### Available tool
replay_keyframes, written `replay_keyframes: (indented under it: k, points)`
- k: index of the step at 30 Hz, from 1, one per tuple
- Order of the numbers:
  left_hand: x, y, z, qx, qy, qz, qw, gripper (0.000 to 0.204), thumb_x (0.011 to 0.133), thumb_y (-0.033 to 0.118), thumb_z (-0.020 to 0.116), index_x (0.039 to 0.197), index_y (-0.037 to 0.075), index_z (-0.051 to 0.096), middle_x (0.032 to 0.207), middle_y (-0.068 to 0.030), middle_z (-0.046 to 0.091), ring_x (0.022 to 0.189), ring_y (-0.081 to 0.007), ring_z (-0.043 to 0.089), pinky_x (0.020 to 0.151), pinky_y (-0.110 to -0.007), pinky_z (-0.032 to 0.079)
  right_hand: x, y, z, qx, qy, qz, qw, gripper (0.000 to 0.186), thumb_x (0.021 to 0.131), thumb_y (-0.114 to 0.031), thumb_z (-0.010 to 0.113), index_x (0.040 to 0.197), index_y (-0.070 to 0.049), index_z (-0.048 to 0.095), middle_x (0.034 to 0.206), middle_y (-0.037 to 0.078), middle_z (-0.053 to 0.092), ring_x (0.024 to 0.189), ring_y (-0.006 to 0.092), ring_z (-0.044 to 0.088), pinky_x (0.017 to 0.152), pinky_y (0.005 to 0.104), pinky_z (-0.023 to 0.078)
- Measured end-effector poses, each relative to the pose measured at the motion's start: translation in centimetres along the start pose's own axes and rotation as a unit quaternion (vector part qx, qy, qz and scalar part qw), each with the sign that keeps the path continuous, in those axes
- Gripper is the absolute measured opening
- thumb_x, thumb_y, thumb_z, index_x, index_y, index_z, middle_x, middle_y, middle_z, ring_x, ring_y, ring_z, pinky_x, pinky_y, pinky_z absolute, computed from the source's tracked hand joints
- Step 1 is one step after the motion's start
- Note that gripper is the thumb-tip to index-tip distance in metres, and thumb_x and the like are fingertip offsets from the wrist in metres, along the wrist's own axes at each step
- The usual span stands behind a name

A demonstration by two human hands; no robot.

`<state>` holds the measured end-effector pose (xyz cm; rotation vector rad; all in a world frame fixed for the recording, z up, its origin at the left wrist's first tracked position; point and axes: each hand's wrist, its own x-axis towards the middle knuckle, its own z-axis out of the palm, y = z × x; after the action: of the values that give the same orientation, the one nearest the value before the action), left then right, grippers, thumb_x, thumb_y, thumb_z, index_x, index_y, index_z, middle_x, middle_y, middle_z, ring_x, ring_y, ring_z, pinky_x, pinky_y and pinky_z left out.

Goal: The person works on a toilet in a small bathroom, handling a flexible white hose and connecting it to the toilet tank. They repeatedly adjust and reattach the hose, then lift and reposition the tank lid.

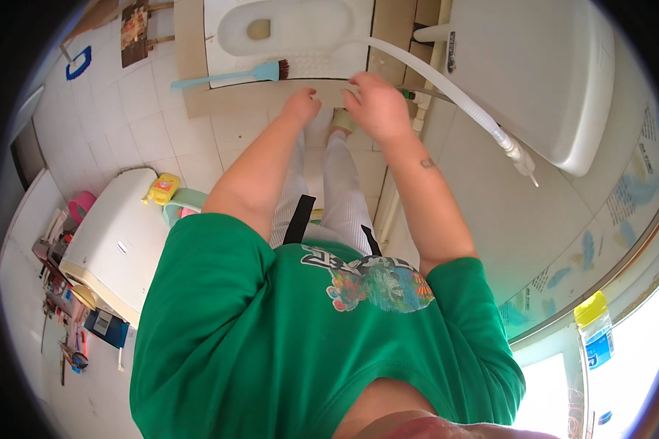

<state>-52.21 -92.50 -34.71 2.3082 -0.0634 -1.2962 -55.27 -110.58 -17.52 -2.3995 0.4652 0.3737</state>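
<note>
My left hand (302, 107) hovers over the front edge of the floor-level squat toilet (214, 33), fingers loosely bent and nothing visible in them. Just beyond it lies a light-blue brush (234, 74) with dark brown bristles, across the toilet's front rim. To the right, my right hand (379, 106) is held over the same edge, its thumb and fingers apart with no object seen between them. Its palm is turned away from view. A white corrugated hose (447, 86) arches from the toilet past my right hand to the lower right.
At upper right is a large white cistern (534, 73). A white appliance (121, 238) with a yellow bottle (162, 189) stands on the left. A blue-edged brush (78, 64) is near the left wall. A yellow-capped container (595, 329) sits by the window.
</note>
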Motion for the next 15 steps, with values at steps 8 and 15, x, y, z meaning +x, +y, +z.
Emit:
replay_keyframes:
  k: [8, 15]
  points:
    - [-2.0, -1.7, 0.9, -0.298, -0.08, -0.106, 0.945, 0.04, 0.086, 0.024, 0.058, 0.121, 0.006, 0.055, 0.107, -0.013, 0.064, 0.097, -0.023, 0.064, 0.08, -0.035, 0.051, 10.4, -2.9, 0.2, -0.39, -0.001, -0.019, 0.92, 0.018, 0.081, -0.014, 0.054, 0.093, -0.007, 0.065, 0.097, 0.011, 0.066, 0.09, 0.029, 0.065, 0.07, 0.0417, 0.053]
    - [0.3, 5.3, -3.4, -0.716, -0.097, -0.19, 0.665, 0.06, 0.095, 0.033, 0.051, 0.135, -0.004, 0.028, 0.126, -0.0232, 0.05, 0.112, -0.0331, 0.056, 0.092, -0.044, 0.05, 7.8, -3.9, -1.5, -0.347, -0.118, 0.003, 0.931, 0.017, 0.082, -0.011, 0.056, 0.096, -0.005, 0.063, 0.09, 0.014, 0.064, 0.082, 0.03, 0.065, 0.071, 0.0392, 0.054]
